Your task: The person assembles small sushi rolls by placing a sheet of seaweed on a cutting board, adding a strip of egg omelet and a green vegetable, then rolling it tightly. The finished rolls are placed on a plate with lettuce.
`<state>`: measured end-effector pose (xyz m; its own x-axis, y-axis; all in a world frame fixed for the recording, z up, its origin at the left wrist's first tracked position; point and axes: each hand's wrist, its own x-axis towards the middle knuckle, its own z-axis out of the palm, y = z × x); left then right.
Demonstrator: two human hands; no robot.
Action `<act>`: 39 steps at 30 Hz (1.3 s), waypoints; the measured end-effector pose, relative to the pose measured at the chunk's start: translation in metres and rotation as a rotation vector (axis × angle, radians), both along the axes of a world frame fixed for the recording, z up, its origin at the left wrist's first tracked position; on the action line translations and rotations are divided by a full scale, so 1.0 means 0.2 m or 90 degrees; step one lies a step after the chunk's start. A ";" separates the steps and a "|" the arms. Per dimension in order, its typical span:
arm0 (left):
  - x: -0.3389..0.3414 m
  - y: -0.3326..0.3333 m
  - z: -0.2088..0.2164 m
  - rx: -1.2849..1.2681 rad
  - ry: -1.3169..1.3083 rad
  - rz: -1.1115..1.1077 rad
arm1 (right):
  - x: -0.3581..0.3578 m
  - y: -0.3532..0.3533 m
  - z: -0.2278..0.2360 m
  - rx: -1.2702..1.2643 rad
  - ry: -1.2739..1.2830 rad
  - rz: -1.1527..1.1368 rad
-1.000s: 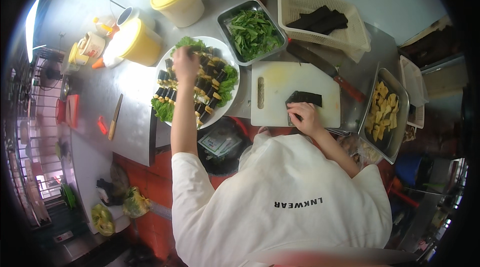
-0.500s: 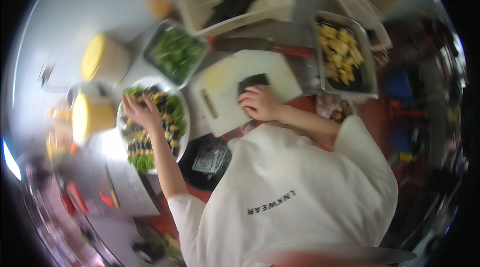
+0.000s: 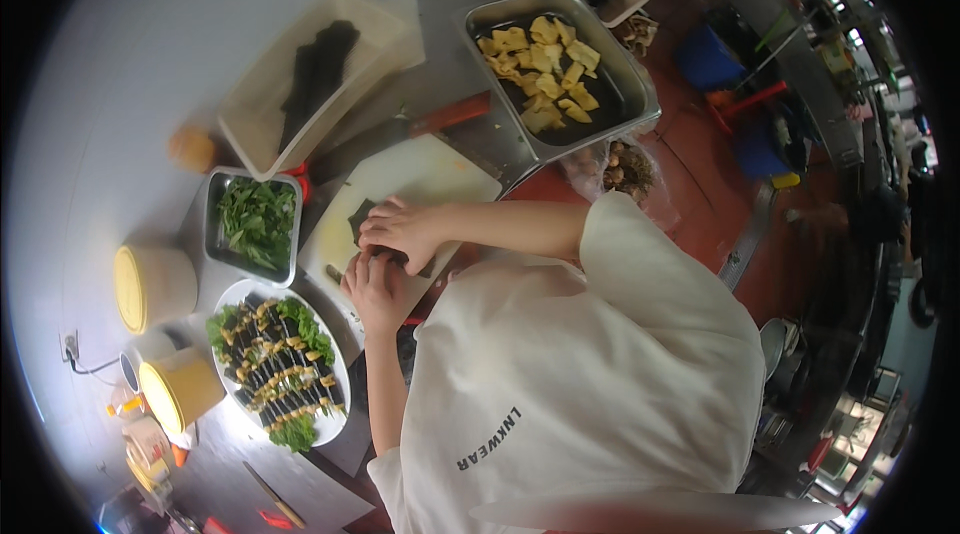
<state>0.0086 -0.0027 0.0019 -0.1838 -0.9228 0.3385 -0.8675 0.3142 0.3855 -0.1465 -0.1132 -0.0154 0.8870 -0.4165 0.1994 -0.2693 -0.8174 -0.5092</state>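
We see the left hand (image 3: 375, 292) away from the oval plate (image 3: 330, 426) and its dark rolls (image 3: 275, 364), where it was reaching a second ago, and now up against the right hand (image 3: 402, 234) on the white cutting board (image 3: 420, 169). The dark sheet (image 3: 358, 222) lies on that board, partly covered by both hands, with one corner showing past the right fingers. Those fingers sit close together, curled over the sheet; the left ones bend in just beside them, and we cannot tell whether either set pinches it. We take this as the work gathering on one sheet, while the plate rests untouched on the tabletop (image 3: 440, 64), just beside the board
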 end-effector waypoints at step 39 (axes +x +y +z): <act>0.02 -0.07 0.02 0.063 0.007 0.144 | -1.35 -0.67 0.64 0.076 0.004 -0.754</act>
